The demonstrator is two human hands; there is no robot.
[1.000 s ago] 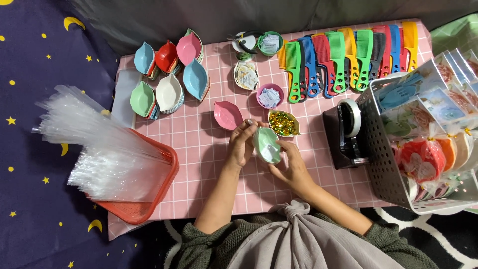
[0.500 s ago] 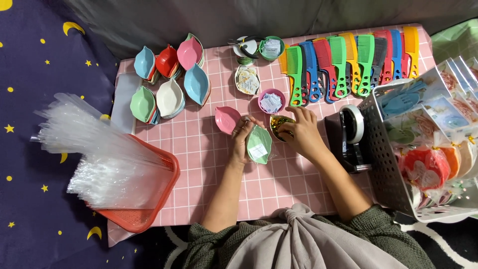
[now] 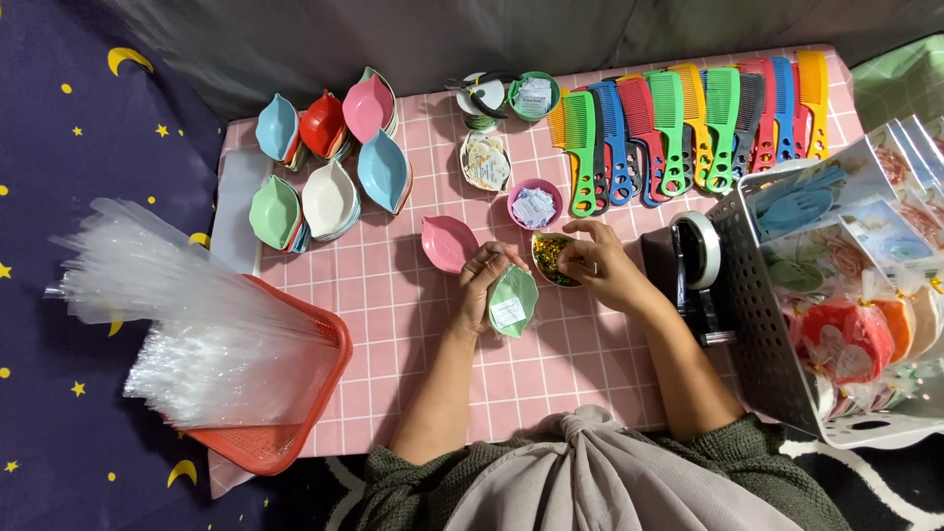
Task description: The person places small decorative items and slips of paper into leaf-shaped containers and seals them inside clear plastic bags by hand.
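My left hand (image 3: 479,285) holds a green leaf-shaped dish (image 3: 512,301) with a small white card in it, just above the pink checked table (image 3: 393,324). My right hand (image 3: 598,265) reaches into a small bowl of gold and green glitter bits (image 3: 549,256), fingertips pinched at its rim. An empty pink leaf-shaped dish (image 3: 447,243) lies to the left of my left hand. A pink round bowl (image 3: 534,204) holding white cards sits just behind.
Stacks of coloured leaf dishes (image 3: 329,157) stand at the back left. A row of coloured combs (image 3: 688,123) lies at the back right. A black tape dispenser (image 3: 693,270), a white basket (image 3: 777,364) of packed items and a red tray (image 3: 275,433) of clear bags flank me.
My right hand left the green dish and moved right to the glitter bowl. The left hand kept the green dish and tilted it slightly.
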